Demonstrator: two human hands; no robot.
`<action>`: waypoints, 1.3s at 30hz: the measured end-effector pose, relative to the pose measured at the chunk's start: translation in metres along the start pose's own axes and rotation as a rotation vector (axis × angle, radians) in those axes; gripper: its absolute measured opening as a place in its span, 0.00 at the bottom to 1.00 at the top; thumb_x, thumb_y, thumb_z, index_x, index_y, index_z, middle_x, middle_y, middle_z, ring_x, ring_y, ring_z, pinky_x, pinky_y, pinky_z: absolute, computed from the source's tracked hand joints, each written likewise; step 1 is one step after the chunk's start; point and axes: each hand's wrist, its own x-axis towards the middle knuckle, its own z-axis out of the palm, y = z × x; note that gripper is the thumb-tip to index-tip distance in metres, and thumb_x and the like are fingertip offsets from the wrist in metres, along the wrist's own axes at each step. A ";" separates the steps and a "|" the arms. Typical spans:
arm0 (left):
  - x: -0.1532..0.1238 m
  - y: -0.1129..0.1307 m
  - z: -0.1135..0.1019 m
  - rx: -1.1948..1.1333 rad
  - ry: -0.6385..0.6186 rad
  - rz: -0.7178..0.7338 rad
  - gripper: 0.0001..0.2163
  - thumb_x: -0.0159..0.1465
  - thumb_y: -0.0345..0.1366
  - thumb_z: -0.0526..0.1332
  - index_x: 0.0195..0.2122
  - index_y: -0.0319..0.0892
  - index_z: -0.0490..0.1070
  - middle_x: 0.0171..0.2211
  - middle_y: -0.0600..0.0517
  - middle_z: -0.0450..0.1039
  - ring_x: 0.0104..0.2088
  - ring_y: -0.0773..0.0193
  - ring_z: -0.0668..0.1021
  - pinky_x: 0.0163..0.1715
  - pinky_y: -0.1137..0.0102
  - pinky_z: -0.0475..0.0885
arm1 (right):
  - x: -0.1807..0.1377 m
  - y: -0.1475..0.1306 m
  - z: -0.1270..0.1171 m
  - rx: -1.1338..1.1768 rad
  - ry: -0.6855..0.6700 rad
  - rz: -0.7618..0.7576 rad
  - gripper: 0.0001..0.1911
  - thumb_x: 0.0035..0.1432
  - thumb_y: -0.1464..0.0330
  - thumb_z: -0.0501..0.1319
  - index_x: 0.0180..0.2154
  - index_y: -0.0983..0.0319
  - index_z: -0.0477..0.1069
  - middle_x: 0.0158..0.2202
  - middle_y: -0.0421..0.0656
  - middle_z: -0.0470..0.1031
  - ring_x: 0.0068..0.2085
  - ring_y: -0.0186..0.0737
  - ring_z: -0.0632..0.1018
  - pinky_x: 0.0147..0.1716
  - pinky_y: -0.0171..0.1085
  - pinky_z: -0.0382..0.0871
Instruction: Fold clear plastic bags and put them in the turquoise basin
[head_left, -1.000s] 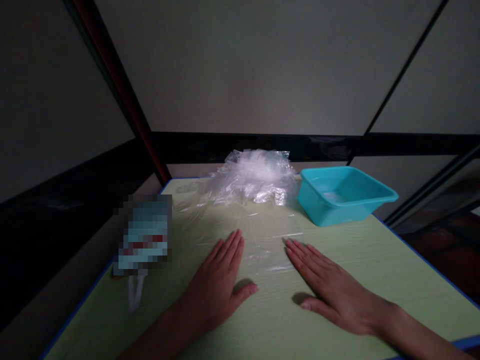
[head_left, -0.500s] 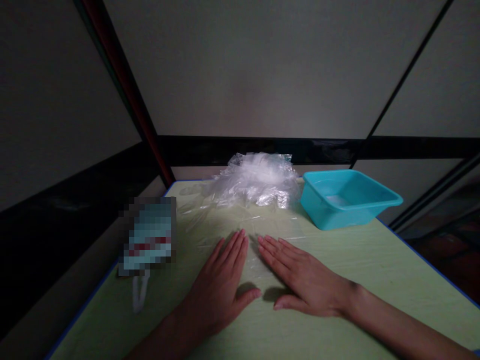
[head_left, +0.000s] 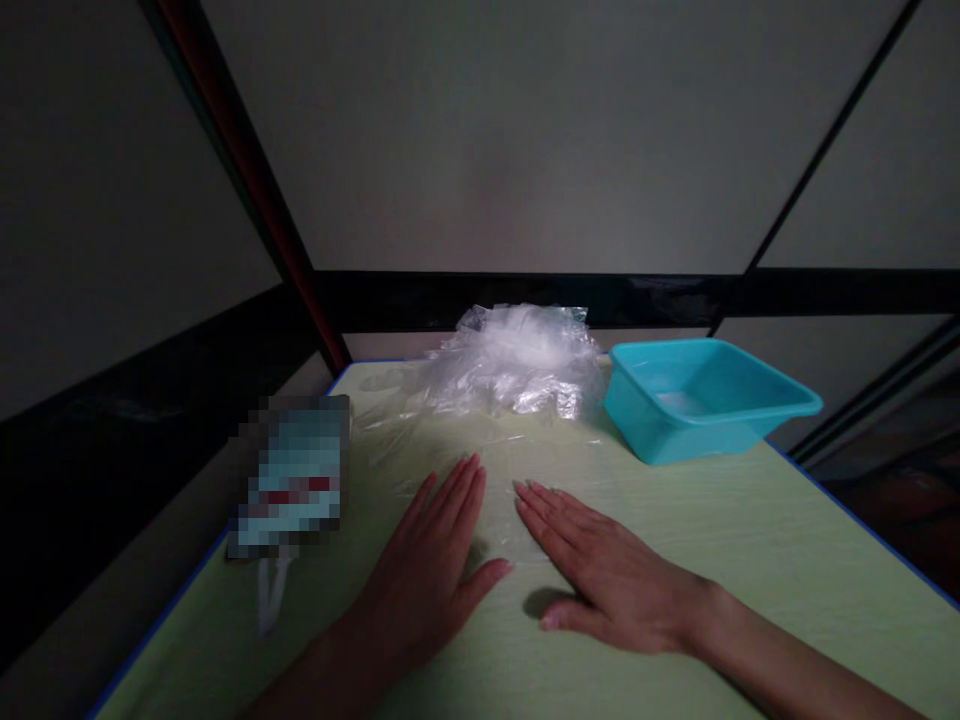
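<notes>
My left hand [head_left: 431,555] lies palm down, its fingers stretched forward and the thumb out to the right. Across from it, my right hand [head_left: 600,560] is also palm down with straight fingers angled to the left. Both are open. Between and under the fingertips spreads a thin clear plastic bag [head_left: 499,520], laid flat on the pale green tabletop [head_left: 510,660]; its outline is hard to make out. Beyond the fingers, a crumpled heap of clear plastic bags [head_left: 525,360] sits at the table's far edge.
A turquoise plastic basin [head_left: 705,430] stands at the back right of the table. At the left edge lies a blurred-out object [head_left: 296,480] with a white strap [head_left: 271,592]. Pale panels [head_left: 525,150] with a dark band rise behind the table.
My left hand has shifted slightly left, and my right hand has come a little nearer to me. The view has moved slightly; the heap and basin stay in place.
</notes>
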 end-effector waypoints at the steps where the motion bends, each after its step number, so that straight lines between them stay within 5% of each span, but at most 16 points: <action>1: 0.001 -0.001 0.000 -0.007 -0.006 -0.008 0.30 0.62 0.48 0.46 0.59 0.31 0.44 0.61 0.41 0.44 0.60 0.56 0.50 0.56 0.57 0.50 | -0.001 -0.001 0.000 0.002 0.003 0.001 0.41 0.57 0.50 0.46 0.61 0.69 0.35 0.62 0.52 0.33 0.61 0.44 0.39 0.59 0.43 0.37; 11: 0.007 -0.018 0.000 -0.183 0.047 -0.153 0.23 0.64 0.43 0.42 0.57 0.36 0.53 0.60 0.44 0.49 0.59 0.58 0.54 0.57 0.57 0.50 | -0.013 -0.007 0.001 0.050 -0.022 -0.001 0.41 0.56 0.50 0.46 0.61 0.68 0.34 0.62 0.51 0.31 0.61 0.46 0.39 0.59 0.43 0.37; 16: 0.022 -0.030 -0.002 -0.304 0.096 -0.277 0.19 0.63 0.41 0.46 0.50 0.36 0.62 0.56 0.43 0.57 0.55 0.58 0.62 0.54 0.61 0.58 | -0.013 -0.006 -0.005 0.103 -0.023 0.008 0.39 0.58 0.52 0.45 0.61 0.69 0.34 0.62 0.50 0.32 0.61 0.43 0.39 0.59 0.42 0.37; 22: 0.065 -0.045 -0.005 -0.118 0.101 -0.273 0.13 0.58 0.28 0.50 0.44 0.37 0.66 0.46 0.47 0.68 0.48 0.62 0.69 0.51 0.69 0.61 | -0.013 -0.001 -0.007 0.073 0.145 0.008 0.35 0.61 0.56 0.44 0.61 0.69 0.36 0.62 0.50 0.37 0.61 0.42 0.42 0.59 0.45 0.39; 27: 0.095 -0.059 0.002 -0.022 0.060 -0.310 0.08 0.57 0.28 0.53 0.36 0.37 0.68 0.40 0.45 0.68 0.46 0.56 0.68 0.49 0.64 0.60 | -0.012 0.003 -0.010 -0.084 0.254 -0.020 0.32 0.60 0.57 0.46 0.60 0.66 0.41 0.62 0.49 0.41 0.61 0.43 0.45 0.59 0.47 0.41; 39: 0.110 -0.066 0.010 -0.001 0.049 -0.352 0.09 0.59 0.27 0.49 0.29 0.38 0.68 0.34 0.45 0.67 0.40 0.55 0.68 0.39 0.63 0.63 | -0.012 0.008 -0.016 -0.203 0.329 -0.034 0.31 0.61 0.58 0.47 0.60 0.67 0.43 0.61 0.50 0.46 0.61 0.42 0.48 0.58 0.48 0.43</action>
